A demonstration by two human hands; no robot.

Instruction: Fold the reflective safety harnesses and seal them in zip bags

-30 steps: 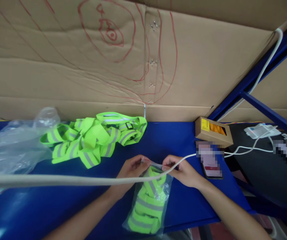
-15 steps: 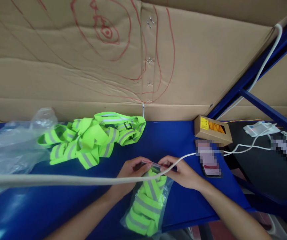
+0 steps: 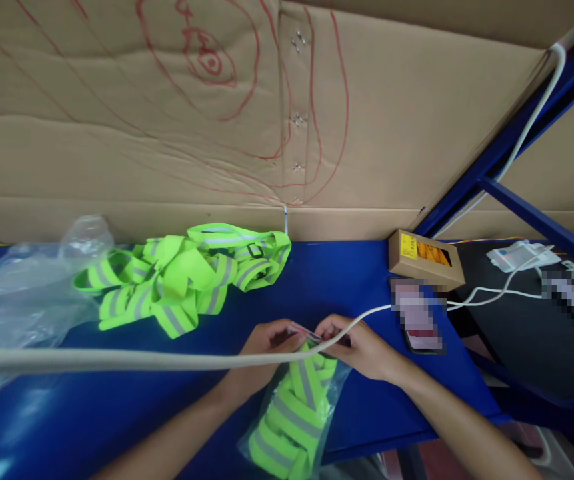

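A clear plastic bag (image 3: 294, 417) with folded neon-green straps bearing grey stripes inside hangs at the front edge of the blue table. Its top edge, with a reddish line, is pinched between my two hands. My left hand (image 3: 267, 350) grips the left part of that edge between thumb and fingers. On the right part, my right hand (image 3: 354, 343) has its fingers curled and closed on the plastic. A white cable crosses in front of both hands and partly covers them.
Loose green reflective straps (image 3: 181, 273) lie on the blue table (image 3: 337, 267), beside crumpled clear plastic (image 3: 21, 293) at left. At right are a small cardboard box (image 3: 424, 260), a phone (image 3: 417, 317) and a black surface (image 3: 517, 333). The white cable (image 3: 117, 361) spans the view.
The bag's top edge and my left hand have shifted slightly right and down. Both hands still hold the bag.
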